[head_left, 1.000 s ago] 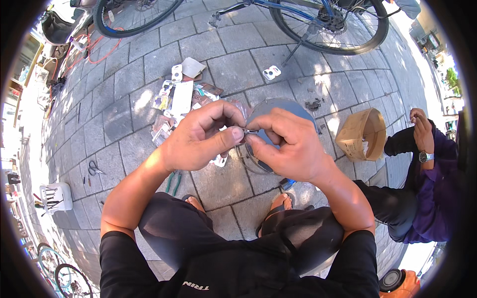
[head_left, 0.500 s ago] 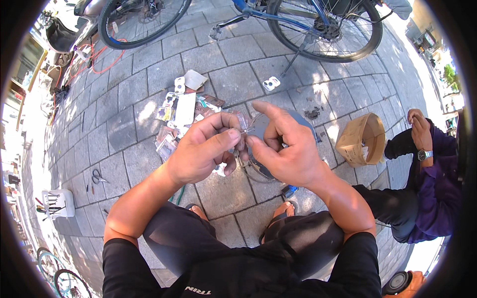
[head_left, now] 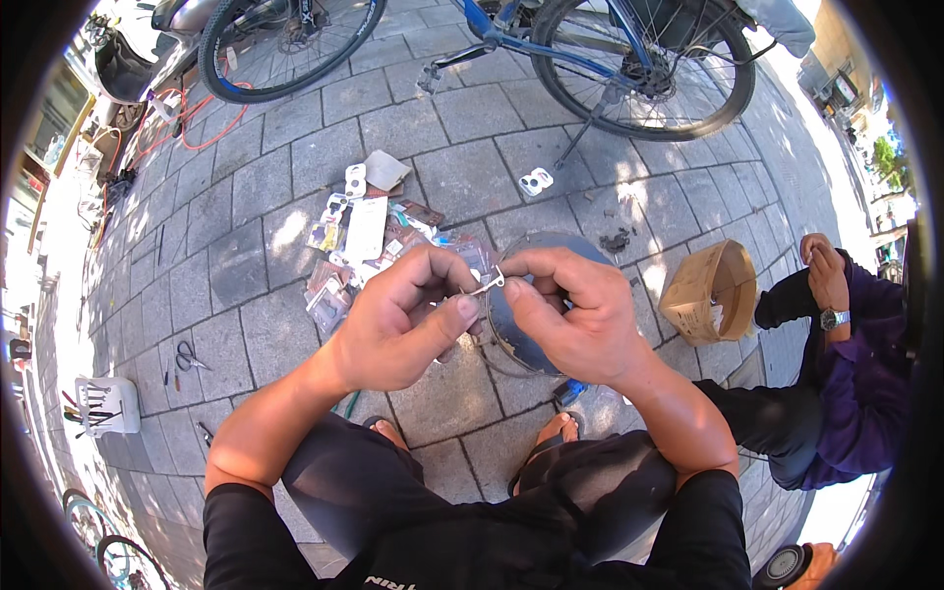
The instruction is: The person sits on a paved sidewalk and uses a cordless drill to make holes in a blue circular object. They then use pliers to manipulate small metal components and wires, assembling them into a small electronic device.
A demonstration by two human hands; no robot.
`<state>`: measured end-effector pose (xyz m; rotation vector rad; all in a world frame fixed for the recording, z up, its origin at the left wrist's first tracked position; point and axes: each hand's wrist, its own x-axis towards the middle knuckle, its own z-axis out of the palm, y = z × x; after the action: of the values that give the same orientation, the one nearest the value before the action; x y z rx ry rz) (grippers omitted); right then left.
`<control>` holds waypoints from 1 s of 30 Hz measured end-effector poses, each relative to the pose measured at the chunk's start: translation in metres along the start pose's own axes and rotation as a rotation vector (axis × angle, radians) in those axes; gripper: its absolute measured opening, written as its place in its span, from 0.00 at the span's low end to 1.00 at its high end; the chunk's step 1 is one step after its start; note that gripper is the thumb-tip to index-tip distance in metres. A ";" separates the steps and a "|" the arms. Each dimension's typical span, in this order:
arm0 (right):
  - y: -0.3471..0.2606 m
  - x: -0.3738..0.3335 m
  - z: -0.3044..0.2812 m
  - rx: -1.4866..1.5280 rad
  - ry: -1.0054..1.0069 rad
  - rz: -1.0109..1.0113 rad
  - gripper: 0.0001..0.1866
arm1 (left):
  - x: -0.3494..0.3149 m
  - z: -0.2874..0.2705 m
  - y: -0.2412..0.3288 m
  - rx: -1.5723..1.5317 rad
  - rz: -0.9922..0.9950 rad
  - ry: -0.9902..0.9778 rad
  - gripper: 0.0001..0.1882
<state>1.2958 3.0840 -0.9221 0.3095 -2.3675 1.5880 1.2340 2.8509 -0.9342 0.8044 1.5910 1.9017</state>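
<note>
Between my hands is a small, thin silvery metal piece (head_left: 489, 286) with a bent end. My left hand (head_left: 408, 310) is closed, pinching one end of it between thumb and forefinger. At the bent end, the thumb and forefinger of my right hand (head_left: 575, 310) close in on the piece; their exact contact is hard to make out. Below my right hand is a round dark-grey top (head_left: 513, 339), partly covered by the hand. Beyond my left hand lies a pile of small plastic packets and cards (head_left: 366, 228) on the paving.
A cardboard box (head_left: 693, 300) stands at right, beside a seated person (head_left: 851, 383). A blue bicycle (head_left: 629, 74) and another wheel (head_left: 285, 49) are at the far side. Scissors (head_left: 190, 356) and a white tool container (head_left: 106, 405) are at left. A blue object (head_left: 568, 391) lies near my right foot.
My right forefinger, raised before, has come down toward the thumb at the metal piece. The bent end of the piece now shows between my hands. The view has shifted slightly.
</note>
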 end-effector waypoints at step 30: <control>0.010 0.011 -0.009 -0.125 -0.146 -0.288 0.15 | 0.004 -0.002 -0.003 -0.696 -0.282 -0.008 0.16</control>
<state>1.2831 3.0958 -0.9233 0.7244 -2.3831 1.3208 1.2297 2.8531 -0.9375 0.2687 0.8634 2.0236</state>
